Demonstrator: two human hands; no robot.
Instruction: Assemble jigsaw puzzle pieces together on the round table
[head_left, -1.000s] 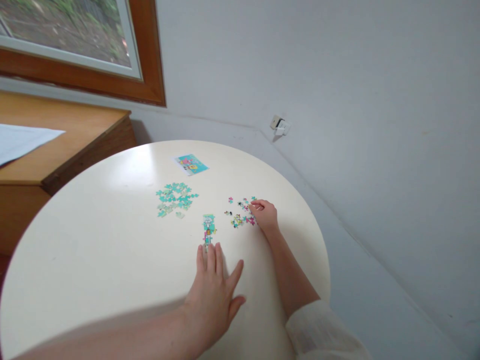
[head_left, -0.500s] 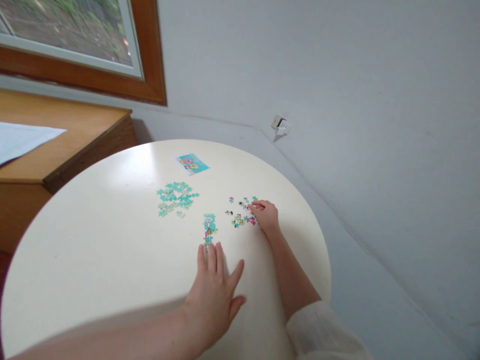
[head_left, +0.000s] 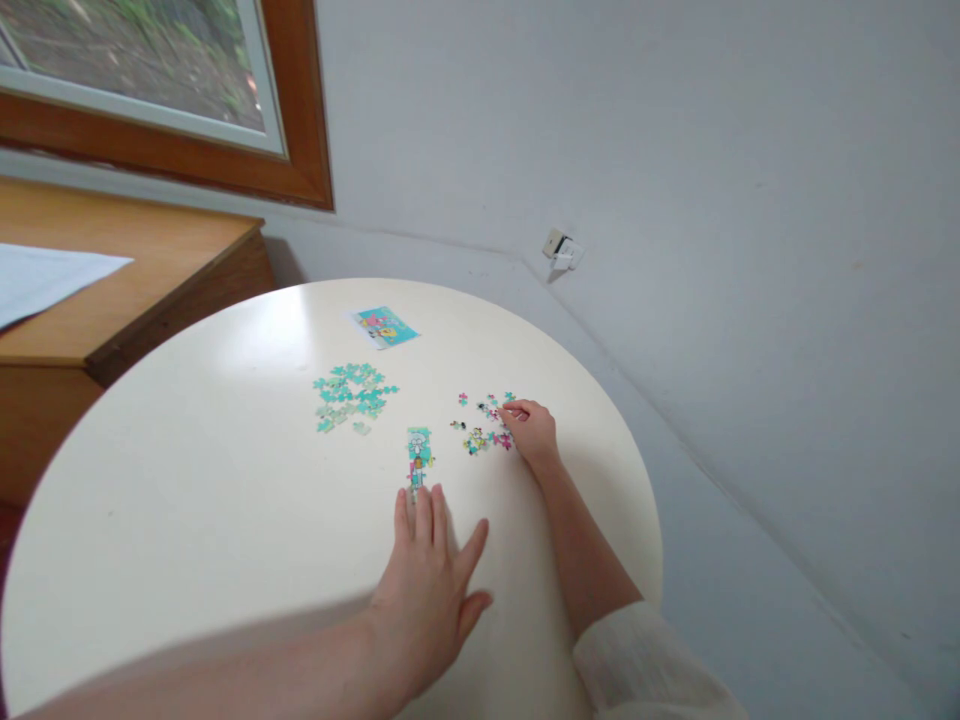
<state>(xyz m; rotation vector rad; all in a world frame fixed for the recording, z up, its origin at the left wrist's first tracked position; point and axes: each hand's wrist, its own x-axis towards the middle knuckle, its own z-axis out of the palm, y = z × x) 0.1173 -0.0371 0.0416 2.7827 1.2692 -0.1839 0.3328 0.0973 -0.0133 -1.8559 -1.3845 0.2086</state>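
Observation:
My left hand (head_left: 424, 590) lies palm down with its fingers stretched out, the fingertips at the lower end of a narrow joined strip of jigsaw puzzle (head_left: 419, 445). That strip shows a pale cartoon figure on turquoise, and its bottom is partly hidden by the fingers. To the right, my right hand (head_left: 531, 430) is curled with thumb and forefinger drawn together at a small group of multicoloured puzzle pieces (head_left: 475, 440). Whatever sits between those fingertips is too small to make out. A larger heap of loose turquoise puzzle pieces (head_left: 352, 390) lies left of the strip.
Everything lies on a round white table (head_left: 225, 500). Near its far side is a small picture card (head_left: 386, 327) in turquoise, pink and yellow. A wooden cabinet (head_left: 165, 290) stands at the left, below a window. The wall behind carries a socket with a white plug (head_left: 566, 253).

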